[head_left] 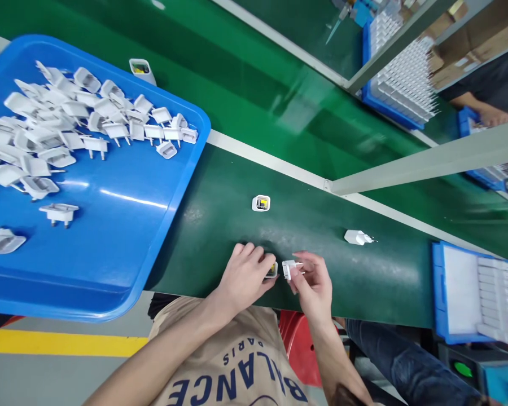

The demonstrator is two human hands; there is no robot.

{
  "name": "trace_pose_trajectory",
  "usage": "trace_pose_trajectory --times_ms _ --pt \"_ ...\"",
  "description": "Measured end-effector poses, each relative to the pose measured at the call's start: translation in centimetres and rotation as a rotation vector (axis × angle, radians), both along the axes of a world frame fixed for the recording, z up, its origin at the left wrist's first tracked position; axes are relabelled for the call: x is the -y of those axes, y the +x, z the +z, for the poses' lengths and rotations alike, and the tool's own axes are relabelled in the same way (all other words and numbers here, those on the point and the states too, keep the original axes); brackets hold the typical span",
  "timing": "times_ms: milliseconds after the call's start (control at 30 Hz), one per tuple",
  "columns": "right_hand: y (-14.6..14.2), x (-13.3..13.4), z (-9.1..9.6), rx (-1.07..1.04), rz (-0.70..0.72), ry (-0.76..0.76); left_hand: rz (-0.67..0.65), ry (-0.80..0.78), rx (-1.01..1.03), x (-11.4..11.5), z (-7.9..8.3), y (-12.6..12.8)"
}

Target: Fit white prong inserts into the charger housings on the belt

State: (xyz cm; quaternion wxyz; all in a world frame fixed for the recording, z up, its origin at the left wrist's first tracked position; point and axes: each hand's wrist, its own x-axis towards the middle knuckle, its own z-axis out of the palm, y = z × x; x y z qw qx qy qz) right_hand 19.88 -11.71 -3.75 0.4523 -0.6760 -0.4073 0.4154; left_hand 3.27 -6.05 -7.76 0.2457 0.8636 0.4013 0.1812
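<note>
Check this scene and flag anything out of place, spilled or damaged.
One mild oddity: an open white housing sits just beyond the blue tray, away from the near housing in the left hand. It may be parked deliberately. The plug pieces lie jumbled, but inside the tray; I see no spill or clear damage.

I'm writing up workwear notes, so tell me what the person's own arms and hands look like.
The left hand and right hand are gloveless, fingers uncovered. The visible forearms are sleeveless, with no watch visible. The beige shirt carries dark-blue lettering.
</note>
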Motion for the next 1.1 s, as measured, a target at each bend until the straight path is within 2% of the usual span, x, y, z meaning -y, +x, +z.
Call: trace_pose_trajectory --times_ms 67,200,400,467,567,833,1000,1100 --pt "0.5 0.1 0.4 -0.003 0.029 0.002 0.014 0.003 0.035 0.3 -0.7 0.2" --pt "1.6 0.3 1.5 0.055 0.227 -0.043 0.027 -0.009 0.133 0.6 -1.8 0.0" --pt "1.5 -0.7 1.9 0.805 0.561 0.214 0.023 -0.036 0.184 0.3 -1.9 -0.2" --pt "1.3 -1.1 1.8 0.941 0.661 0.251 0.031 -0.052 0.181 0.2 -1.8 -0.1" --pt "1.1 -1.6 1.9 1.013 0.760 0.282 0.035 -0.064 0.174 0.3 -1.7 0.0" --pt "1.2 -1.8 1.4 1.151 0.856 0.307 0.027 -0.026 0.205 0.2 -1.6 -0.1" --pt "0.5 -1.5 0.3 1.185 0.808 0.316 0.047 -0.004 0.200 0.3 -1.9 0.2" --pt "0.6 -1.4 -0.1 1.189 0.779 0.340 0.028 -0.028 0.145 0.7 -1.5 0.1"
